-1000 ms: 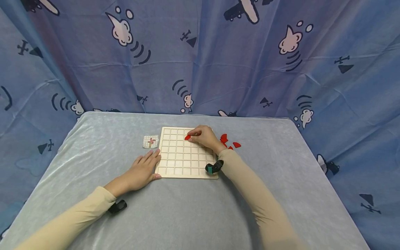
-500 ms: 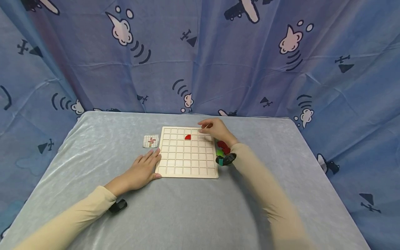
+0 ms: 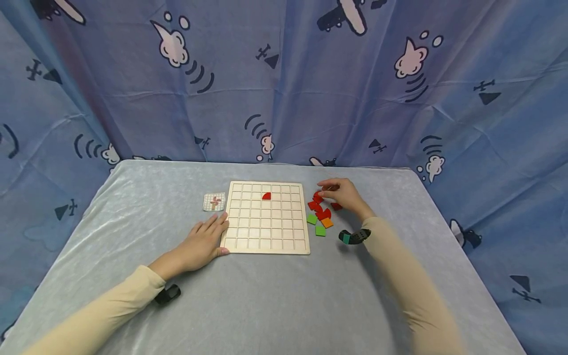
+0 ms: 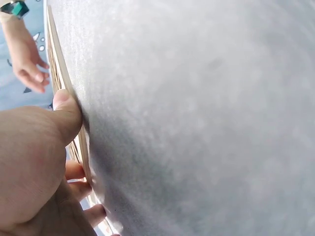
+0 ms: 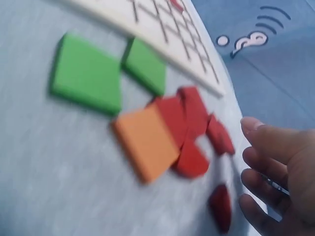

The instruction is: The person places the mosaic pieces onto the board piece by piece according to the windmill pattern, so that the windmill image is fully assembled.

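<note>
A pale wooden grid board (image 3: 262, 227) lies on the table, with one red quarter-circle piece (image 3: 266, 196) in a cell of its upper part. My left hand (image 3: 201, 244) rests flat along the board's left edge; in the left wrist view the thumb (image 4: 66, 110) touches its side. To the right of the board, my right hand (image 3: 343, 194) hovers over a loose heap of red pieces (image 5: 192, 118), its fingers loosely bent and apart with nothing between them. Beside the heap lie an orange square (image 5: 146, 141) and two green squares (image 5: 87, 76).
A small card (image 3: 214, 201) printed with a grid and a red pinwheel shape lies left of the board. Grey-white cloth (image 3: 248, 305) covers the table. Behind its far edge hangs a blue patterned curtain (image 3: 306, 98).
My right hand has let go of the red quarter-circle on the board and moved right to the loose pieces, uncovering the green and orange squares. The left hand has stayed in place.
</note>
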Demonstrator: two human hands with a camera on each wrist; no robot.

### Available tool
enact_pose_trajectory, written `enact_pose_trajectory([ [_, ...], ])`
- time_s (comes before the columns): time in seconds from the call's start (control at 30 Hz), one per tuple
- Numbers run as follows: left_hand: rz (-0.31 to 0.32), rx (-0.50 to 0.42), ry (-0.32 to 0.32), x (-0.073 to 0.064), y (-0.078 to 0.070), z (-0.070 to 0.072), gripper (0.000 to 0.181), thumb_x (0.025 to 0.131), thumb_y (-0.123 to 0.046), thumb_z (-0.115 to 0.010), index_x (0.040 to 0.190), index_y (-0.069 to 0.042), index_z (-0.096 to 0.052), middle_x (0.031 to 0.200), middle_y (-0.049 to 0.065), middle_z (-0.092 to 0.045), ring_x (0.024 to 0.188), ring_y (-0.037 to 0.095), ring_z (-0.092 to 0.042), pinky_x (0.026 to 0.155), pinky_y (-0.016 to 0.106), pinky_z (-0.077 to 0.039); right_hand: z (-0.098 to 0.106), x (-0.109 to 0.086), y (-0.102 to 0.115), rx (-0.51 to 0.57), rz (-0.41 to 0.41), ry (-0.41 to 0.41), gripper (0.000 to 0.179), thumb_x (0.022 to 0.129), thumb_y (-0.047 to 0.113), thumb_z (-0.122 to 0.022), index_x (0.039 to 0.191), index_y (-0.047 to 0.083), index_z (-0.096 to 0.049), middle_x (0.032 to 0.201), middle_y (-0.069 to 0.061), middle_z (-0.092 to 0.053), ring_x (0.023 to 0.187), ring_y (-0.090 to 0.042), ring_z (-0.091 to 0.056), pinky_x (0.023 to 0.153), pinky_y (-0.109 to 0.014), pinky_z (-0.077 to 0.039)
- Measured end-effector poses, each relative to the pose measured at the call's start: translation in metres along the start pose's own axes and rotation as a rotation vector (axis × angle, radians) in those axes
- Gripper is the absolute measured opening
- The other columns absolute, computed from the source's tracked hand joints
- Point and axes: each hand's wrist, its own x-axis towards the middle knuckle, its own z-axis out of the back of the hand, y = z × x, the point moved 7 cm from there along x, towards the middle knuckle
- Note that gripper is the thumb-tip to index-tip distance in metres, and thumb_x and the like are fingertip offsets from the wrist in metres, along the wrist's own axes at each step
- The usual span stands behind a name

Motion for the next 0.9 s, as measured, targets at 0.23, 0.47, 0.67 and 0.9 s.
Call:
enact_pose_trajectory([
  [0.23,0.003,0.002,0.001,0.000,0.000,-0.002,0.073,0.098,-0.039,-0.059,0.152,0.002,-0.032,0.165,0.019,-0.018,0.152,0.044,-0.019,0.114,0.069,-0.023,0.008,-0.013,-0.020,-0.028,-0.024,-0.030,0.032,0.092,0.025,-0.072,0.121,0.011,-0.071,0.127,-0.013,-0.067,0.107,-0.027,-0.063,0.086,-0.030,-0.052],
  [0.47,-0.005,-0.001,-0.004,-0.001,-0.001,-0.002,0.073,0.098,-0.038,-0.059,0.152,0.003,-0.032,0.165,0.020,-0.019,0.152,0.045,-0.019,0.114,0.069,-0.023,0.008,-0.023,-0.024,-0.007,-0.003,-0.020,0.028,0.092,0.023,-0.072,0.118,0.012,-0.072,0.123,-0.012,-0.068,0.093,-0.025,-0.066,0.071,-0.027,-0.053],
  [0.67,-0.008,0.003,-0.005,-0.001,-0.002,-0.001,0.072,0.098,-0.038,-0.058,0.152,0.002,-0.033,0.165,0.020,-0.019,0.151,0.045,-0.020,0.113,0.069,-0.024,0.002,-0.028,-0.019,-0.035,0.059,-0.021,0.023,0.090,0.023,-0.075,0.110,0.013,-0.077,0.112,-0.011,-0.069,0.090,-0.020,-0.059,0.077,-0.028,-0.048],
  [0.9,-0.006,0.003,-0.003,-0.001,-0.001,0.001,0.072,0.098,-0.037,-0.059,0.152,0.003,-0.032,0.165,0.021,-0.018,0.151,0.045,-0.020,0.114,0.069,-0.023,-0.004,-0.027,-0.013,-0.038,0.074,-0.032,0.021,0.088,0.023,-0.077,0.106,0.012,-0.077,0.109,-0.009,-0.071,0.096,-0.022,-0.059,0.083,-0.032,-0.047],
])
